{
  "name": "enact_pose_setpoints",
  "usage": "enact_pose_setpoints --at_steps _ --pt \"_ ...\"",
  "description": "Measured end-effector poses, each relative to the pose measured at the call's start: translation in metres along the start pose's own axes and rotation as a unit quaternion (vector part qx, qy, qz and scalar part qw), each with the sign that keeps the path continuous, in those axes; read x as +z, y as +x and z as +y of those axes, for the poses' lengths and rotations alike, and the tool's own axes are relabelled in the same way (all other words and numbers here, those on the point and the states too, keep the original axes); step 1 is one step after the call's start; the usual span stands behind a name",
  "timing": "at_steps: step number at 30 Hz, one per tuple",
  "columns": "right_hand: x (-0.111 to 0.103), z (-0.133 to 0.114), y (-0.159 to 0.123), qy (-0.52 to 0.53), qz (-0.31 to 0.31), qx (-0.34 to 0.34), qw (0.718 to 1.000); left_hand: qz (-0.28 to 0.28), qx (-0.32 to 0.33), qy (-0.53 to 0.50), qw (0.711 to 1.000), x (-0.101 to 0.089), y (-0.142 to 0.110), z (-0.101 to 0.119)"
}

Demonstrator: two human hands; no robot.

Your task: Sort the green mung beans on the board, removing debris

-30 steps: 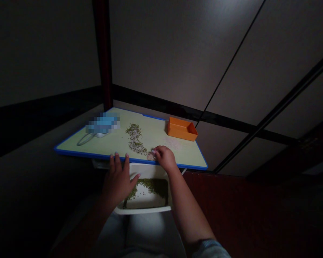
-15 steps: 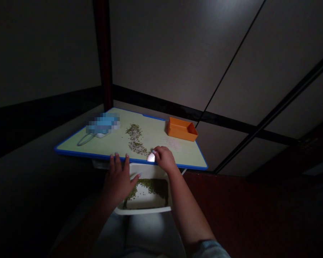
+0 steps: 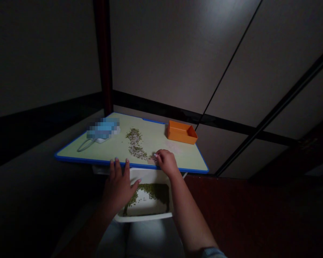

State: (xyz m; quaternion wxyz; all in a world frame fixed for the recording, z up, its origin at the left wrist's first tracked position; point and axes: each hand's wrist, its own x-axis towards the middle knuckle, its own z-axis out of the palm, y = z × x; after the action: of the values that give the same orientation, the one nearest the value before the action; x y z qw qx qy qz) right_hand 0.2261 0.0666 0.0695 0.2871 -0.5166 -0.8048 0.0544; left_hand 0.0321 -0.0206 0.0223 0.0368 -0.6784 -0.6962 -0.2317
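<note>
A winding strip of mixed green beans and pale grains [image 3: 136, 143] lies on the pale yellow, blue-rimmed table [image 3: 110, 150]. My right hand [image 3: 167, 162] is at the front edge, by the near end of the strip, its fingertips pressed together. Whatever they pinch is too small or too hidden to make out. Fingers spread, my left hand [image 3: 120, 184] rests against the table's front edge. Its thumb reaches over the white bin [image 3: 144, 217] below, between my forearms. Green beans [image 3: 156, 191] cover part of the bin's floor.
An orange open box [image 3: 181, 138] stands at the table's back right, with a thin scatter of pale grains [image 3: 173, 146] in front. At the left lies a blurred blue item [image 3: 103, 128] with a grey loop [image 3: 85, 144]. Panelled walls [image 3: 164, 61] rise behind the table.
The bright white patch by my right fingertips no longer shows; pale grains are visible there. My right hand has shifted slightly. My left hand keeps its place at the edge.
</note>
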Motion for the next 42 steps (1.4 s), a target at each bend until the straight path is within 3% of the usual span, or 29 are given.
enact_pose_setpoints --at_steps 15,28,42 --pt "0.001 -0.016 0.005 -0.072 -0.029 0.006 0.997 0.004 0.017 0.006 1.000 0.001 0.001 -0.002" --pt "-0.001 0.000 0.008 -0.134 -0.008 0.136 0.982 0.012 0.011 -0.001 1.000 0.002 0.001 -0.003" --pt "-0.011 0.013 0.004 -0.111 0.024 0.199 0.973 0.011 0.021 0.019 1.000 0.000 0.001 -0.003"
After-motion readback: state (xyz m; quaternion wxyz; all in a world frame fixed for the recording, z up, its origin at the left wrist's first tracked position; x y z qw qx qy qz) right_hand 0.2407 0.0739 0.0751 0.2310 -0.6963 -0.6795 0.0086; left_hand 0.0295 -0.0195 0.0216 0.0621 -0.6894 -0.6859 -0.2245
